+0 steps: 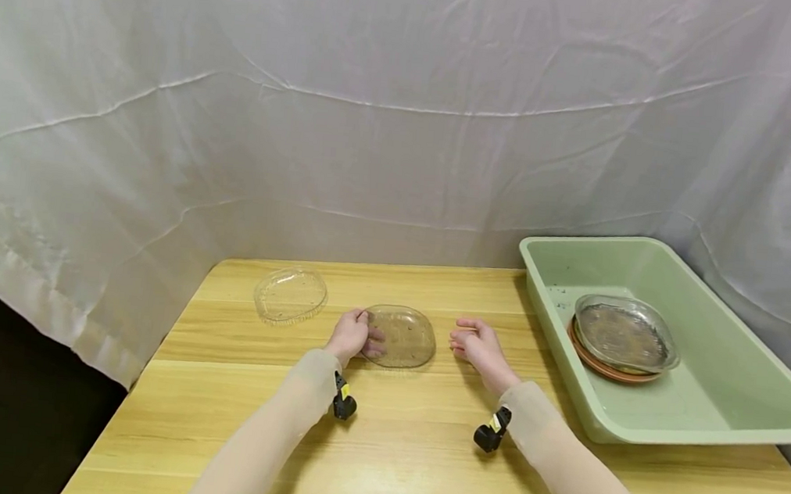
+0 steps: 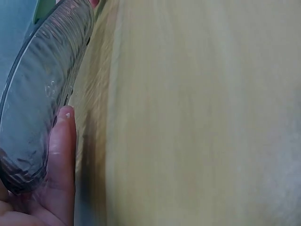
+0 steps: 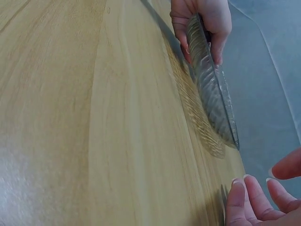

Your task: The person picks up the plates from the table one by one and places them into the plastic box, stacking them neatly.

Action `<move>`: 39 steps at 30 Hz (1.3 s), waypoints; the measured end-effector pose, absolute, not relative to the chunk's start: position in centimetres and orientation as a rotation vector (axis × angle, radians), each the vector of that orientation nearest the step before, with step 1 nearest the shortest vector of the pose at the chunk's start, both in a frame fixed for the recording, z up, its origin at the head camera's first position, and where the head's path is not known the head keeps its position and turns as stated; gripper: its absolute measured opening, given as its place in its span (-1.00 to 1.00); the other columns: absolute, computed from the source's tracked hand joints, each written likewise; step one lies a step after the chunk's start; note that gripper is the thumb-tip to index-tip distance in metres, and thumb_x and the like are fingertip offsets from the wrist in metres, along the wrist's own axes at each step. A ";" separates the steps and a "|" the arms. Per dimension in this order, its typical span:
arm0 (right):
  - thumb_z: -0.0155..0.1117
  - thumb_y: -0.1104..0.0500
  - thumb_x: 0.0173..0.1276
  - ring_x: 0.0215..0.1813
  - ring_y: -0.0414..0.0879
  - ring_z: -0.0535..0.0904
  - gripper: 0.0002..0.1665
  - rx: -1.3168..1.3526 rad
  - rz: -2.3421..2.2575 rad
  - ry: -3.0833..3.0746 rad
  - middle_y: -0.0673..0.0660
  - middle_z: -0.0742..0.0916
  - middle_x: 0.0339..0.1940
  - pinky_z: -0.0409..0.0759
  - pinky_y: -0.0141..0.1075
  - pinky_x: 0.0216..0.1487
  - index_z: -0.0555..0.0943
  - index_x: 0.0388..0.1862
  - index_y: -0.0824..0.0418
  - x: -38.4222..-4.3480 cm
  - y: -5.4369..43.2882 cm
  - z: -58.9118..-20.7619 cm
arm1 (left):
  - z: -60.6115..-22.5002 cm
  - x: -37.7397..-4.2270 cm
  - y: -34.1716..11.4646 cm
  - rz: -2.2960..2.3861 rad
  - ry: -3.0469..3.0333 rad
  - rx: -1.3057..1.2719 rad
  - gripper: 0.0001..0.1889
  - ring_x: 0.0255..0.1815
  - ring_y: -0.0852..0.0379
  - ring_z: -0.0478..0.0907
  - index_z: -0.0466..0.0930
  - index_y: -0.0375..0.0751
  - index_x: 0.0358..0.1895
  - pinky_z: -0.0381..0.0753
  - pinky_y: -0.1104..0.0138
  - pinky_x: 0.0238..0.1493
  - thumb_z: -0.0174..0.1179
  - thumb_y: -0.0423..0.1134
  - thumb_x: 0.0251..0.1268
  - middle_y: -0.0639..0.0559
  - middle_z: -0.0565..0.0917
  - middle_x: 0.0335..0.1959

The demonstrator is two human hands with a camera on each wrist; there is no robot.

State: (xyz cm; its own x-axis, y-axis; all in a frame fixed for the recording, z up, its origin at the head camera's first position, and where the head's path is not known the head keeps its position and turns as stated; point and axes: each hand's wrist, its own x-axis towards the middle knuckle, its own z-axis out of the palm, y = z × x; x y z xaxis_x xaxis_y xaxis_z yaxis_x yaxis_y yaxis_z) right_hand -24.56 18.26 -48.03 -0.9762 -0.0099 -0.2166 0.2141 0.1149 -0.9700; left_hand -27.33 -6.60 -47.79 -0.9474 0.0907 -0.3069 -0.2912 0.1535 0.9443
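A clear, oval glass dish (image 1: 405,338) with rippled sides is in my left hand (image 1: 350,334), which grips its left end with fingers beneath and thumb at the rim. The right wrist view shows the dish (image 3: 211,89) held just above the wood, its reflection under it. My right hand (image 1: 483,352) is to the right of the dish, a short gap away. Its fingers are loosely bent and hold nothing. Farther back on the left, another clear oval dish (image 1: 290,294) lies on the table.
At the right stands a large green basin (image 1: 714,400). Inside it, a clear glass dish (image 1: 624,336) sits on top of an orange-brown plate (image 1: 587,358). A grey-white curtain (image 1: 403,161) hangs behind the wooden table (image 1: 391,458).
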 end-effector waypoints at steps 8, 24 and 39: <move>-0.09 0.29 0.55 -0.07 -0.07 0.63 -0.48 0.244 -2.027 2.139 0.35 0.60 0.13 0.70 -0.34 0.06 0.29 0.42 0.45 -24.6 18.4 -47.4 | -47.2 -27.7 -6.2 1.831 2.169 -0.165 -0.56 -0.48 0.12 0.72 0.30 -0.33 0.39 0.80 0.29 -0.36 -0.37 -0.18 0.71 -0.36 0.68 0.01; -0.29 0.12 0.65 -0.20 -0.26 0.67 -0.43 0.267 -2.188 1.861 0.08 0.64 -0.06 0.71 -0.42 -0.03 0.23 0.52 0.35 -24.2 18.7 -45.7 | -43.6 -26.9 -4.1 1.931 2.071 -0.040 -0.52 -0.42 0.13 0.74 0.37 -0.28 0.37 0.82 0.24 -0.20 -0.39 -0.10 0.72 -0.33 0.64 0.05; -0.33 -0.03 0.67 -0.13 -0.18 0.77 -0.44 0.190 -2.284 1.675 0.01 0.79 -0.15 0.72 -0.27 0.06 0.24 0.45 0.25 -23.6 19.4 -44.4 | -42.8 -26.5 -2.0 1.943 2.124 0.021 -0.52 -0.52 0.17 0.70 0.38 -0.31 0.36 0.76 0.36 -0.47 -0.40 -0.12 0.72 -0.31 0.68 -0.05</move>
